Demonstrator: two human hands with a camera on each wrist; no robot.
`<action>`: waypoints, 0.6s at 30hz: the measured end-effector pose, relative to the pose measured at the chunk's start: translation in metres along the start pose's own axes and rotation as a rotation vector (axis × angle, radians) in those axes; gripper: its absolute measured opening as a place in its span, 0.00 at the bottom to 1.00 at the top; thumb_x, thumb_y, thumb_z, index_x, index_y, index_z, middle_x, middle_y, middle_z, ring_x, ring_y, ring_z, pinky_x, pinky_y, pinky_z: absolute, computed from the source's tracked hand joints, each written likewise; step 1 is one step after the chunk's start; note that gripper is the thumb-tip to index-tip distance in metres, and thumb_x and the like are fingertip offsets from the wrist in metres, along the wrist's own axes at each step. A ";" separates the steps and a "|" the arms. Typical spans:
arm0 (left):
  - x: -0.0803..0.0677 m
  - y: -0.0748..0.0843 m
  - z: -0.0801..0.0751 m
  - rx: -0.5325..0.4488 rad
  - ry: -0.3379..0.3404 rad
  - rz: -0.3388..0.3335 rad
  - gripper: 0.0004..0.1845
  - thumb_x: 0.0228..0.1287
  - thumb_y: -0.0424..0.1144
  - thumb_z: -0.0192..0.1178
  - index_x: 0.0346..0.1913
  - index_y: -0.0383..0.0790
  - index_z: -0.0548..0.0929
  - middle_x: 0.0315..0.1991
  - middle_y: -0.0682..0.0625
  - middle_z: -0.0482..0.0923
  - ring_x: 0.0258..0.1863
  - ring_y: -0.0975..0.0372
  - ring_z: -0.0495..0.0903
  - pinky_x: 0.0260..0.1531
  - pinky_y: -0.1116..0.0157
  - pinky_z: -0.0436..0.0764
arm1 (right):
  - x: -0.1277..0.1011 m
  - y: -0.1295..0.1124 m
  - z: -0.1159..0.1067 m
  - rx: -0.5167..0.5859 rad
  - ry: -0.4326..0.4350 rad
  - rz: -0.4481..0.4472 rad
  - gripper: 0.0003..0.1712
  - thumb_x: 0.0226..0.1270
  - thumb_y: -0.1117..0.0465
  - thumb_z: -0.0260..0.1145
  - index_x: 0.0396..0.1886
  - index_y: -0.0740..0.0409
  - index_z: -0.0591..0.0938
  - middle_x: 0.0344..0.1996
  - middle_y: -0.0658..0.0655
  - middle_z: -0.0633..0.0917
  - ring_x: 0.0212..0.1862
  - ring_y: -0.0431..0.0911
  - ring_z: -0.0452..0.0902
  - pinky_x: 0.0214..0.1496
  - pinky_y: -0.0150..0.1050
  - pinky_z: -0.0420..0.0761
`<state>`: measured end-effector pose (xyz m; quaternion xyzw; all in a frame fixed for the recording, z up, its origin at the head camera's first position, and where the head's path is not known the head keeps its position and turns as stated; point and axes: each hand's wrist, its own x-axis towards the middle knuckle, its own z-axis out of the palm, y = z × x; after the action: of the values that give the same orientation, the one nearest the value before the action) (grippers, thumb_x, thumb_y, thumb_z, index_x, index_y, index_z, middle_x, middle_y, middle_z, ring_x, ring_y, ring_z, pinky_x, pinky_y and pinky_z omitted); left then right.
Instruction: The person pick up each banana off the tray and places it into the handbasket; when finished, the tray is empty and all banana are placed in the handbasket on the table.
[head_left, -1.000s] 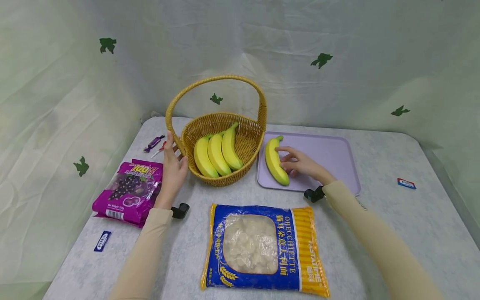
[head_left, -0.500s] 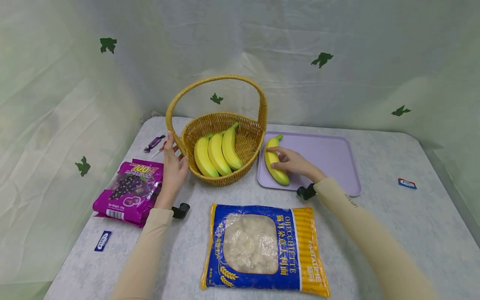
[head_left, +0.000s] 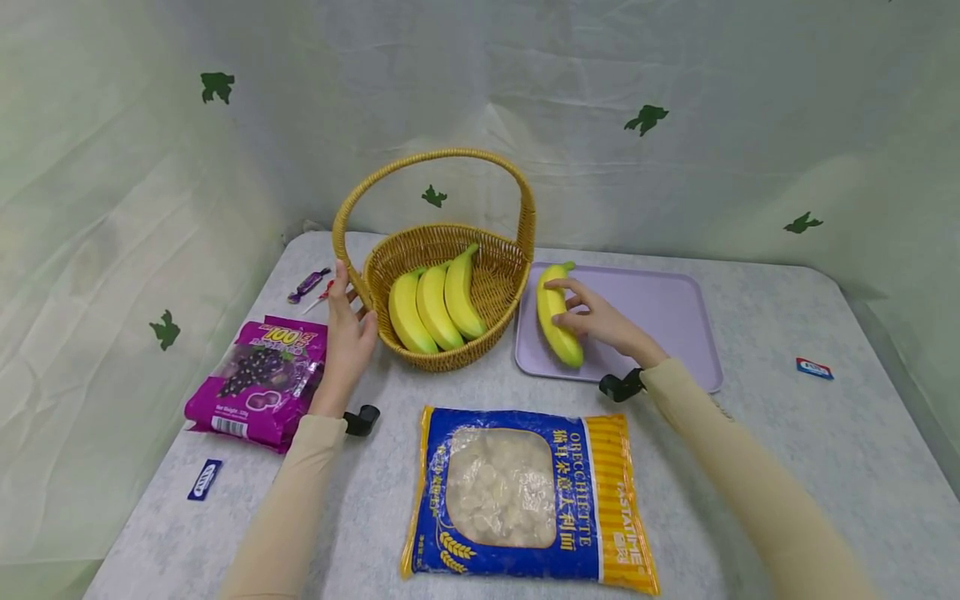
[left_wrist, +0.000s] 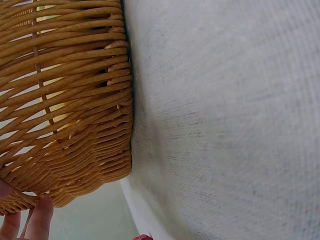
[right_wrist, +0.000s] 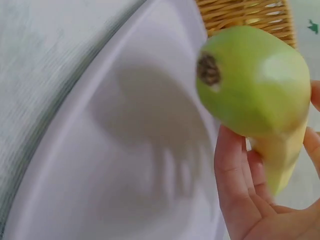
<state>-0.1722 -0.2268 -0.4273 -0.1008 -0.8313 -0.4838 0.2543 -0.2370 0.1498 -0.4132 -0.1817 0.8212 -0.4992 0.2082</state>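
My right hand (head_left: pixel 603 323) pinches a yellow banana (head_left: pixel 553 308) between thumb and fingers over the left part of a lilac tray (head_left: pixel 645 304). In the right wrist view the banana's green tip (right_wrist: pixel 255 80) faces the camera, raised above the tray, which carries its shadow. My left hand (head_left: pixel 351 342) holds a wicker basket (head_left: pixel 442 362) at its left rim, near the foot of the tall handle (head_left: pixel 450 154). Fingertips (left_wrist: pixel 41 220) curl at the weave in the left wrist view. Three bananas (head_left: pixel 431 308) lie side by side inside the basket.
A blue and yellow orecchiette bag (head_left: pixel 502 492) lies in front. At left are a purple grape candy bag (head_left: pixel 262 379), a purple wrapped candy (head_left: pixel 308 286), a lollipop (head_left: pixel 322 296) and a small blue packet (head_left: pixel 204 480). A red-blue packet (head_left: pixel 813 368) lies far right.
My right hand has moved in over the banana, taken hold of it and lifted it slightly off the tray. The left hand and the basket have stayed in place.
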 end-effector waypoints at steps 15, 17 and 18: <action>0.000 -0.001 0.003 -0.003 0.010 0.006 0.47 0.63 0.14 0.43 0.76 0.53 0.39 0.70 0.29 0.43 0.64 0.36 0.56 0.57 0.38 0.66 | -0.006 -0.039 0.016 0.136 -0.085 -0.121 0.35 0.67 0.55 0.64 0.72 0.41 0.62 0.57 0.63 0.65 0.49 0.55 0.76 0.51 0.52 0.77; 0.001 -0.001 0.003 -0.004 0.011 0.011 0.46 0.62 0.14 0.43 0.76 0.51 0.39 0.70 0.29 0.43 0.64 0.36 0.56 0.57 0.37 0.66 | -0.004 -0.044 0.020 0.138 -0.103 -0.142 0.35 0.67 0.56 0.64 0.72 0.40 0.62 0.58 0.61 0.65 0.49 0.54 0.76 0.51 0.54 0.76; 0.001 -0.001 0.003 -0.006 0.012 0.014 0.46 0.63 0.14 0.43 0.76 0.52 0.39 0.70 0.29 0.43 0.64 0.36 0.57 0.57 0.37 0.66 | -0.002 -0.046 0.022 0.136 -0.112 -0.152 0.36 0.67 0.56 0.64 0.72 0.40 0.62 0.58 0.61 0.65 0.49 0.54 0.76 0.51 0.56 0.75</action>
<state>-0.1743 -0.2250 -0.4292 -0.1045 -0.8277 -0.4850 0.2622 -0.2194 0.1145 -0.3803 -0.2565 0.7565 -0.5570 0.2271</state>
